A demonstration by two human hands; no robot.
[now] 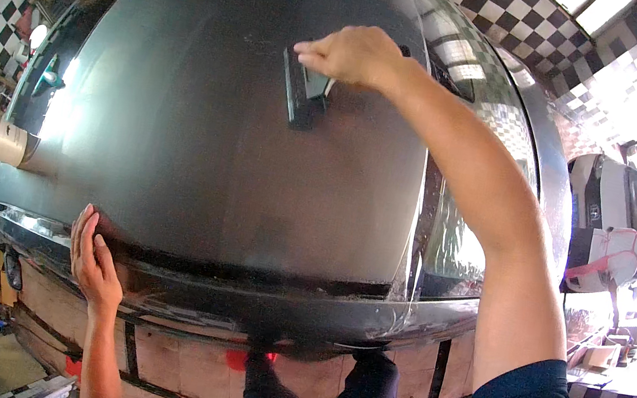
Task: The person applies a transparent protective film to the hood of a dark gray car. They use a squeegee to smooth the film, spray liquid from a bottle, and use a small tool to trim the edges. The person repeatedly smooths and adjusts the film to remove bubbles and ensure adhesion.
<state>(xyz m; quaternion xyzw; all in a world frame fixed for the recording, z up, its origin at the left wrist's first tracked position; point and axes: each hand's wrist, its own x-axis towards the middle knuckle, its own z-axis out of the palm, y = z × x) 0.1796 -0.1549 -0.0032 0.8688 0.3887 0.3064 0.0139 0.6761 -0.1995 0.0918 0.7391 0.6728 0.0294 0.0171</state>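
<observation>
- One broad dark car panel (190, 151) fills most of the view, smooth and glossy; grit trapped under a dragged edge could scratch it, and uneven pressure could leave streaks.
- The right arm (496, 205) stretches far across that surface; at such reach, the wrist could tire or tilt, so the tool might skip or dig in at one corner.
- Near the panel's left edge, a pale bottle (1, 136) appears to stand on its base; a knock from the left forearm could tip it off the side.
- The left hand (96, 262) lies against the near edge, its fingers extended, released and grasping nothing; a slick rim could let it slip.
- The right hand (358, 54) has its fingers curled, grasping a dark squeegee (292, 96) well out on the panel.
- The squeegee's far end sits under those fingertips; its long blade runs from there back toward the person, and its handle lies just below the palm. Blade contact along its whole length cannot be told.
</observation>
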